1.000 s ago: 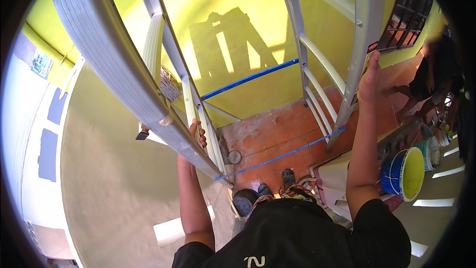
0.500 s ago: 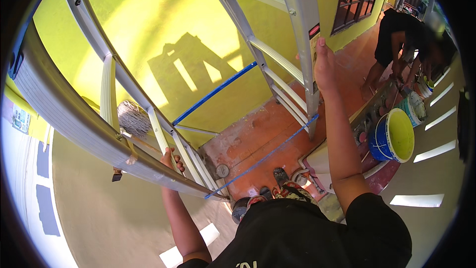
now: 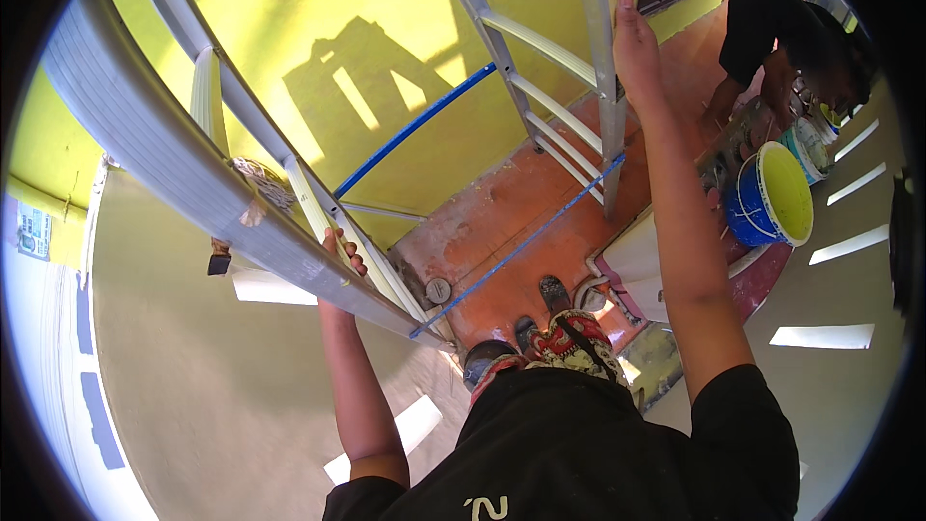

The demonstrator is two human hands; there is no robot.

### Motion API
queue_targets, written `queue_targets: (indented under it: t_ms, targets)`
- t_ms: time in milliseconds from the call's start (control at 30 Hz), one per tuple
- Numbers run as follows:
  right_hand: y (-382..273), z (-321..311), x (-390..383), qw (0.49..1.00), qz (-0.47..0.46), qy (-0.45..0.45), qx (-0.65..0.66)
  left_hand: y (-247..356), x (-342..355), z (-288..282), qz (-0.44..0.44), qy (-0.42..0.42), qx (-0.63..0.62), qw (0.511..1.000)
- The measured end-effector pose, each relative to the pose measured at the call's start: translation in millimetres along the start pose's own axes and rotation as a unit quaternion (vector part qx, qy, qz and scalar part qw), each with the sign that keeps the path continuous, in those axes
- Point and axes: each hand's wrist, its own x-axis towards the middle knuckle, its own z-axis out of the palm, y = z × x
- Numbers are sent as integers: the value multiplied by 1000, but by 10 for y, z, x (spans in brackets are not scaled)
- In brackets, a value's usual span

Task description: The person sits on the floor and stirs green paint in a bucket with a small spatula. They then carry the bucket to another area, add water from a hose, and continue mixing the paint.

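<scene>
A silver aluminium stepladder stands opened out in front of me, its two sides spread left and right. My left hand is wrapped round its left side, low down, with the fingertips showing over the metal. Higher up, my right hand grips the edge of the right side, thumb upward; its other fingers are mostly hidden. A blue bar spans the two sides at the back, and a thin blue cord joins them lower at the front.
A mop head shows behind the left rail, by the yellow wall. At right, a blue bucket, yellow inside, stands near smaller pails. Another person bends over there. A round drain cover lies in the orange floor.
The whole view has shifted, so the ladder, wall and floor sit higher in the picture. Both my hands keep their hold on the ladder. The other person's head and arms have moved.
</scene>
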Motion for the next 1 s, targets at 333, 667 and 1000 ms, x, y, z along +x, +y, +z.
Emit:
queue_targets:
  t_ms: [333,667,1000]
  targets:
    - [-482,-894,-2408,971,177,-150,61,-38,219,-274,37,17,6,999]
    - [388,-2907,-3425,839,272,220,-416,1196,-944,544,573,68,31,816]
    - [758,-3093,-3471,850,264,380,-253,1352,-1085,1129,484,284,137,816]
